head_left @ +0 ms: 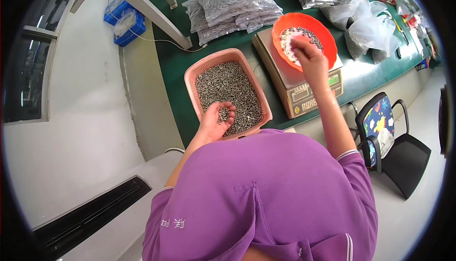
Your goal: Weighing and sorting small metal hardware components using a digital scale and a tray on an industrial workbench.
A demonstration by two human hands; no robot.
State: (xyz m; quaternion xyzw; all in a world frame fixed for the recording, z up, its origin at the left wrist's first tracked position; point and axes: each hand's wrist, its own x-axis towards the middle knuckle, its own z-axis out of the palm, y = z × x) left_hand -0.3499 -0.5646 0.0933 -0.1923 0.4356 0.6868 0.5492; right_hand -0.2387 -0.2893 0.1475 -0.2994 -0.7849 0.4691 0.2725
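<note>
Cups a small heap of metal pieces (pixel 223 114), pointing every which way, in the left hand (pixel 216 121), palm up, fingers curled around them, over the near end of the pink basket (pixel 191 83). Sets its long axis away from the near edge, slanting left, by the green table's (pixel 171 75) near left corner. Holds the right hand (pixel 311 56), forearm outstretched, fingers bent, over the orange bowl (pixel 329 47) on the scale (pixel 290 100); cannot tell whether pinching anything.
</note>
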